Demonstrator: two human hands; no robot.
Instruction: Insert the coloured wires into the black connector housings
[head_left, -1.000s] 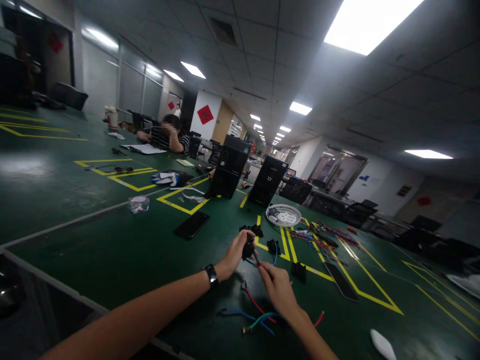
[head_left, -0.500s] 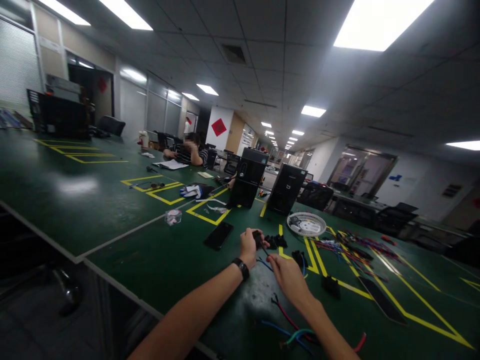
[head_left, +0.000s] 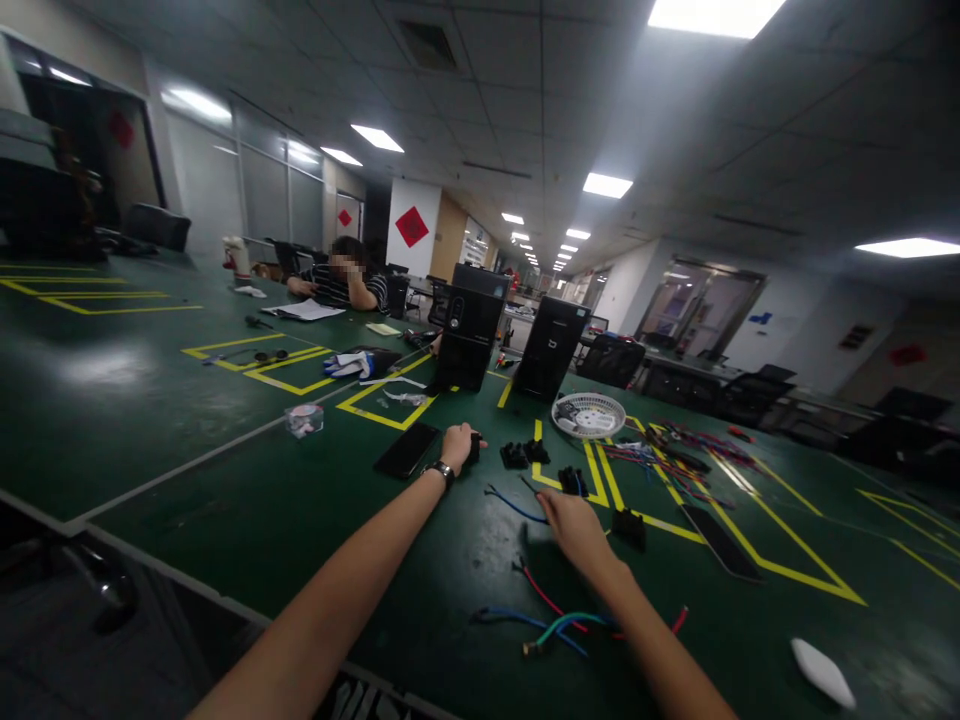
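My left hand (head_left: pixel 457 448) is closed around a small black plastic part (head_left: pixel 474 448), mostly covered by the fingers, beside a black phone (head_left: pixel 407 451). To its right, my right hand (head_left: pixel 568 518) pinches a thin dark wire (head_left: pixel 529 486) whose end sticks out past the fingertips. A blue wire (head_left: pixel 510 500) lies close to those fingers. Similar black parts (head_left: pixel 525 454) rest beyond the hands, with another black piece (head_left: pixel 628 528) right of my right hand. Red wire (head_left: pixel 544 590) and green wire (head_left: pixel 566 622) lie nearer me, partly under my right forearm.
Two black computer towers (head_left: pixel 472 335) stand upright across the green table (head_left: pixel 247 540). A white round basket (head_left: pixel 589 416), a heap of coloured wires (head_left: pixel 690 450) and a dark flat panel (head_left: pixel 721 542) are on the right. A person (head_left: pixel 345 280) sits at the far side.
My hands have moved apart; they were together at the black part, and the wire is now away from it in my right hand. The view has turned slightly.
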